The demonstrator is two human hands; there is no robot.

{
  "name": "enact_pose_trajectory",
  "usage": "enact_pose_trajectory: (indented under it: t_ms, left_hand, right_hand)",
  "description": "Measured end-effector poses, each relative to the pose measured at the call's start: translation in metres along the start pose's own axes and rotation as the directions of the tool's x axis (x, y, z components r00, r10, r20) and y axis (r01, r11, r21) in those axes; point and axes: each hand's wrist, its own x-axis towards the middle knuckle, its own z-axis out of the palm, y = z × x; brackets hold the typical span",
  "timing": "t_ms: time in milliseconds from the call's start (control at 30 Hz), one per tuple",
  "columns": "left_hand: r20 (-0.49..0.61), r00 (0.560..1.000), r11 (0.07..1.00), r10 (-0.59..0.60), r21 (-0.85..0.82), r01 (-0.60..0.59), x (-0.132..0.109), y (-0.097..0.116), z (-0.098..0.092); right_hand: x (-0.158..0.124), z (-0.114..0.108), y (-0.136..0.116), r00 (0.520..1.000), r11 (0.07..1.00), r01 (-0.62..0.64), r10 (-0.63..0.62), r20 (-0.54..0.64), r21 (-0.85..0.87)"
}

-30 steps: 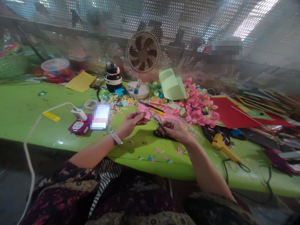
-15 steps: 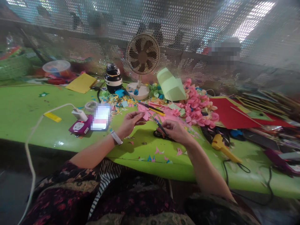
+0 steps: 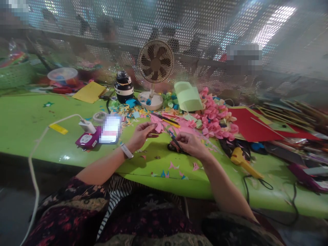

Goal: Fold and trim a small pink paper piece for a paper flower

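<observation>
Between thumb and fingers, my left hand point(image 3: 141, 136) pinches a small piece of pink paper point(image 3: 159, 127). My right hand point(image 3: 191, 145) is closed around the handles of a pair of scissors point(image 3: 173, 137), whose blades point up and left toward that paper. Whether the blades touch the paper is too small to tell. Just beyond my hands lie pink paper sheets point(image 3: 183, 124), with a black and yellow pen-like tool point(image 3: 170, 122) across them. Pink paper scraps point(image 3: 196, 166) are scattered on the green table point(image 3: 143, 167) in front of me.
A fan point(image 3: 155, 62) and a black bottle point(image 3: 124, 88) stand at the back. Pink paper petals point(image 3: 214, 118) are heaped on the right, near red sheets point(image 3: 247, 124) and a yellow glue gun point(image 3: 246, 162). On the left are a lit phone point(image 3: 110, 129) and a purple power adapter point(image 3: 87, 139).
The pale green folded paper at the back has tipped lower and to the right. My hands keep nearly the same place, still holding the pink paper and scissors.
</observation>
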Motion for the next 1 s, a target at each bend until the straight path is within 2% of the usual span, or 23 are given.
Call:
enact_pose_trajectory:
  t_ms: [267, 600, 1000]
  left_hand:
    - [0.007, 1.0, 0.999, 0.023, 0.044, -0.023, -0.0002, -0.0002, -0.0014]
    - [0.08, 0.995, 0.996, 0.059, 0.06, -0.064, 0.0026, -0.0042, -0.0038]
    - [0.111, 0.992, 0.995, 0.064, 0.064, -0.071, 0.0024, -0.0093, -0.0065]
  right_hand:
    - [0.002, 0.0003, 0.0075, 1.0, 1.0, 0.017, -0.016, 0.018, -0.011]
    - [0.0022, -0.0007, 0.0043, 0.997, 1.0, -0.018, 0.018, 0.073, 0.006]
    - [0.0024, 0.0012, 0.0021, 0.998, 1.0, -0.023, 0.022, 0.057, 0.014]
